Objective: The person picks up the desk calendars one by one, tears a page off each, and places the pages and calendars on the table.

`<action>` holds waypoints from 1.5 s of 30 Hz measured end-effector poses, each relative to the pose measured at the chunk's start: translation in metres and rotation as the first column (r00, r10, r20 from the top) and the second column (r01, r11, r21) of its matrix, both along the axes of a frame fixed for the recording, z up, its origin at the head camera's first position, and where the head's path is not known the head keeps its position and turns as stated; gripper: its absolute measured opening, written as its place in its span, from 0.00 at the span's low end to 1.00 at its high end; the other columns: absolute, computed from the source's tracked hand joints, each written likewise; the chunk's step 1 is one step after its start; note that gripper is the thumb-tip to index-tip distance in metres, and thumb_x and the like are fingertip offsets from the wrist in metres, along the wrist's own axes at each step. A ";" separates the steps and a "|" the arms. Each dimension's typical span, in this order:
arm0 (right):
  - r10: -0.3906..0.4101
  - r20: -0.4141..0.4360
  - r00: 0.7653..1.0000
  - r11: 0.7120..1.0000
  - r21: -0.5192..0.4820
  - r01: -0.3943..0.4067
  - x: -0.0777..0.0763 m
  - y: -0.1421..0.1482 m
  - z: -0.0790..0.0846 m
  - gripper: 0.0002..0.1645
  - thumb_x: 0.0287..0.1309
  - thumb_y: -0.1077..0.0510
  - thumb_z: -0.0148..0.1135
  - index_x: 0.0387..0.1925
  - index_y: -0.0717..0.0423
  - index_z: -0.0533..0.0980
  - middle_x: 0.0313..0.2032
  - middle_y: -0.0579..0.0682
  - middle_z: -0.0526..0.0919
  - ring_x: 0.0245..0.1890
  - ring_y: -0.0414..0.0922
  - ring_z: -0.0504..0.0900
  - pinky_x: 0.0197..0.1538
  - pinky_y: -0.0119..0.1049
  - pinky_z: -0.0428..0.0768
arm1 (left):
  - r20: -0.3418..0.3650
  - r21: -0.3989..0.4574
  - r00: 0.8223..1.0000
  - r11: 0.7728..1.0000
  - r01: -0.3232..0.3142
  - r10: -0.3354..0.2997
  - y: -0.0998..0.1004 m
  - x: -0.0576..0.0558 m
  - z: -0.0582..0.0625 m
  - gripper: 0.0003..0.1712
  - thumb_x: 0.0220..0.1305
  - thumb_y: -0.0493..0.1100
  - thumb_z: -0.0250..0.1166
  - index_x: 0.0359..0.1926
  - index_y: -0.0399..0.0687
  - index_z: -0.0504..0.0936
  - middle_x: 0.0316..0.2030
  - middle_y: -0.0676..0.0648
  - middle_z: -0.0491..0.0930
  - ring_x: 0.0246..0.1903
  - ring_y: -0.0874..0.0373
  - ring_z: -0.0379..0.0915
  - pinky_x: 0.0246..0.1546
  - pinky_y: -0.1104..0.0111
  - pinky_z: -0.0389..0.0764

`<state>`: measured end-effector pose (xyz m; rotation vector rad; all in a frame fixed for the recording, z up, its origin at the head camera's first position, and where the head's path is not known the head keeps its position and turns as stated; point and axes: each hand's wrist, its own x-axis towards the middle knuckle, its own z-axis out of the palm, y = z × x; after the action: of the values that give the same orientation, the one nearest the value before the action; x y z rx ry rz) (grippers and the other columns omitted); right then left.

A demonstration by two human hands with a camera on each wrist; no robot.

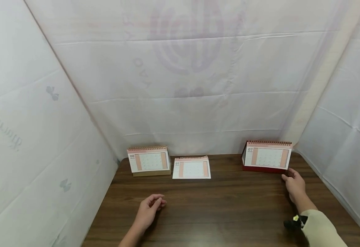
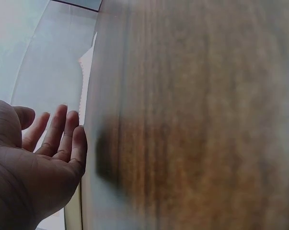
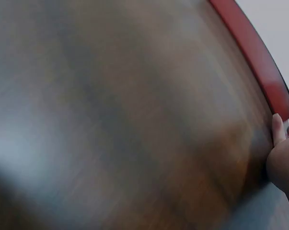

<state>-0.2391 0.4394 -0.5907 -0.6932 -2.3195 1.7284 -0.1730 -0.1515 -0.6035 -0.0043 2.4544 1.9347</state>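
On the right stands a desk calendar with a red base point(image 1: 266, 157), its page marked 07. My right hand point(image 1: 295, 185) is at its lower right corner, thumb and forefinger spread. In the right wrist view, the fingers of the right hand point(image 3: 284, 153) lie against or very near the red base edge point(image 3: 259, 62); exact contact is partly cut off. My left hand point(image 1: 149, 209) hovers or rests over the table's left part, fingers loosely bent and holding nothing. The left wrist view shows that palm point(image 2: 43, 172) with its fingers apart.
A calendar on a tan base point(image 1: 149, 161), page 08, stands at the back left. Beside it lies a loose calendar pad point(image 1: 191, 168), page 07. The dark wooden table point(image 1: 217, 206) meets white cloth walls point(image 1: 183, 113) at the back and sides.
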 end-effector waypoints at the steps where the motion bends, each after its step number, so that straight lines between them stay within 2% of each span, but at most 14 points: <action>1: -0.014 0.001 1.000 1.000 -0.002 0.014 -0.002 0.003 0.000 0.42 0.81 0.54 0.46 0.86 0.60 0.44 0.86 0.64 0.47 0.86 0.63 0.47 0.86 0.59 0.54 | 0.003 0.002 1.000 1.000 0.004 -0.004 0.000 0.000 -0.001 0.14 0.80 0.36 0.59 0.57 0.32 0.83 0.45 0.36 0.90 0.44 0.57 0.88 0.43 0.73 0.85; 4: -0.042 0.008 0.999 0.999 -0.028 0.042 -0.008 0.008 0.001 0.42 0.81 0.53 0.47 0.86 0.59 0.44 0.86 0.63 0.47 0.86 0.61 0.47 0.86 0.58 0.54 | 0.006 0.001 1.000 1.000 0.016 -0.016 0.000 0.001 -0.002 0.14 0.80 0.37 0.59 0.57 0.31 0.83 0.46 0.35 0.90 0.44 0.55 0.88 0.43 0.73 0.85; 6: -0.053 0.018 0.998 0.998 -0.037 0.054 -0.010 0.010 0.000 0.41 0.81 0.53 0.48 0.86 0.59 0.47 0.85 0.64 0.51 0.82 0.56 0.59 0.84 0.52 0.62 | 0.005 0.007 1.000 1.000 0.019 -0.019 0.002 0.001 -0.001 0.14 0.80 0.37 0.59 0.57 0.31 0.83 0.46 0.35 0.90 0.44 0.55 0.88 0.44 0.72 0.86; 9: -0.081 0.004 0.997 0.995 -0.057 0.081 -0.012 0.011 -0.001 0.38 0.80 0.58 0.49 0.84 0.62 0.53 0.76 0.64 0.67 0.59 0.38 0.82 0.68 0.33 0.80 | 0.007 0.029 1.000 0.999 0.030 -0.030 0.008 -0.002 0.001 0.15 0.80 0.38 0.59 0.58 0.31 0.82 0.47 0.34 0.89 0.46 0.53 0.88 0.45 0.71 0.87; 11: -0.098 -0.012 0.995 0.993 -0.068 0.097 -0.012 0.013 -0.002 0.36 0.79 0.62 0.49 0.82 0.66 0.56 0.63 0.58 0.77 0.40 0.25 0.81 0.51 0.22 0.83 | 0.014 0.054 0.999 0.998 0.044 -0.045 0.016 -0.006 0.003 0.16 0.81 0.39 0.59 0.58 0.31 0.82 0.48 0.34 0.89 0.46 0.52 0.88 0.46 0.69 0.89; 14: -0.119 -0.027 0.992 0.990 -0.079 0.117 -0.011 0.014 -0.004 0.34 0.77 0.66 0.48 0.80 0.70 0.58 0.48 0.46 0.80 0.30 0.19 0.77 0.39 0.17 0.81 | -0.001 0.077 0.996 0.993 0.087 -0.087 0.035 -0.017 0.005 0.17 0.81 0.39 0.58 0.59 0.30 0.82 0.49 0.32 0.88 0.47 0.51 0.89 0.47 0.67 0.89; 16: -0.114 -0.037 0.993 0.993 -0.044 0.113 -0.011 0.012 -0.004 0.33 0.77 0.65 0.49 0.78 0.72 0.60 0.46 0.47 0.81 0.29 0.19 0.76 0.38 0.16 0.81 | -0.027 0.089 0.993 0.989 0.116 -0.114 0.053 -0.025 0.006 0.16 0.81 0.38 0.59 0.59 0.30 0.82 0.49 0.31 0.89 0.48 0.49 0.89 0.47 0.65 0.90; 21: -0.081 -0.087 0.993 0.991 0.098 0.089 -0.017 0.002 -0.005 0.27 0.76 0.65 0.49 0.71 0.76 0.68 0.50 0.61 0.83 0.31 0.20 0.74 0.36 0.17 0.80 | -0.104 0.115 0.978 0.975 0.192 -0.180 0.113 -0.050 0.007 0.16 0.77 0.36 0.62 0.57 0.28 0.82 0.49 0.30 0.89 0.48 0.44 0.88 0.50 0.62 0.90; 26: -0.105 -0.111 0.988 0.979 0.164 0.122 -0.021 -0.004 -0.010 0.23 0.69 0.67 0.50 0.62 0.76 0.75 0.36 0.50 0.83 0.29 0.25 0.73 0.32 0.18 0.78 | -0.136 0.083 0.965 0.968 0.237 -0.225 0.177 -0.067 0.003 0.14 0.75 0.36 0.64 0.55 0.31 0.84 0.48 0.35 0.90 0.48 0.48 0.88 0.49 0.69 0.88; 30: -0.111 -0.112 0.988 0.959 0.250 0.136 -0.019 -0.004 -0.011 0.21 0.67 0.67 0.50 0.57 0.73 0.77 0.39 0.59 0.84 0.37 0.38 0.76 0.32 0.21 0.73 | -0.137 -0.023 0.951 0.961 0.276 -0.276 0.222 -0.073 0.000 0.16 0.75 0.39 0.65 0.58 0.34 0.84 0.51 0.39 0.89 0.51 0.51 0.86 0.54 0.68 0.86; 34: -0.073 -0.104 0.992 0.941 0.322 0.103 -0.012 -0.005 -0.012 0.22 0.66 0.65 0.48 0.58 0.72 0.76 0.53 0.71 0.81 0.50 0.56 0.76 0.41 0.30 0.70 | -0.056 0.010 0.954 0.955 0.296 -0.295 0.261 -0.075 0.002 0.23 0.79 0.43 0.63 0.68 0.36 0.77 0.59 0.41 0.86 0.61 0.48 0.82 0.65 0.57 0.83; 39: -0.070 -0.089 0.994 0.932 0.349 0.097 -0.006 -0.006 -0.012 0.23 0.66 0.64 0.49 0.58 0.72 0.75 0.58 0.74 0.78 0.55 0.63 0.74 0.50 0.45 0.71 | 0.031 0.094 0.967 0.964 0.250 -0.254 0.288 -0.072 0.009 0.29 0.80 0.44 0.61 0.76 0.41 0.70 0.66 0.43 0.81 0.69 0.45 0.75 0.71 0.48 0.77; 43: -0.056 -0.084 0.995 0.930 0.359 0.083 -0.004 -0.009 -0.010 0.24 0.67 0.63 0.48 0.61 0.71 0.74 0.60 0.74 0.78 0.56 0.64 0.74 0.53 0.49 0.71 | 0.032 0.038 0.968 0.969 0.246 -0.247 0.295 -0.070 0.013 0.30 0.81 0.45 0.60 0.77 0.43 0.69 0.70 0.43 0.79 0.72 0.44 0.72 0.74 0.46 0.73; 45: -0.042 -0.087 0.995 0.929 0.363 0.071 -0.003 -0.011 -0.010 0.24 0.68 0.63 0.48 0.60 0.71 0.74 0.60 0.74 0.77 0.55 0.64 0.73 0.53 0.49 0.71 | 0.027 0.005 0.971 0.971 0.238 -0.238 0.296 -0.070 0.014 0.31 0.80 0.46 0.60 0.78 0.43 0.69 0.71 0.43 0.78 0.74 0.42 0.70 0.79 0.43 0.66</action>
<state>-0.2424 0.4281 -0.6005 -0.6025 -2.4424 1.2215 -0.2428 0.1450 -0.5893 0.2506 2.3123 1.8231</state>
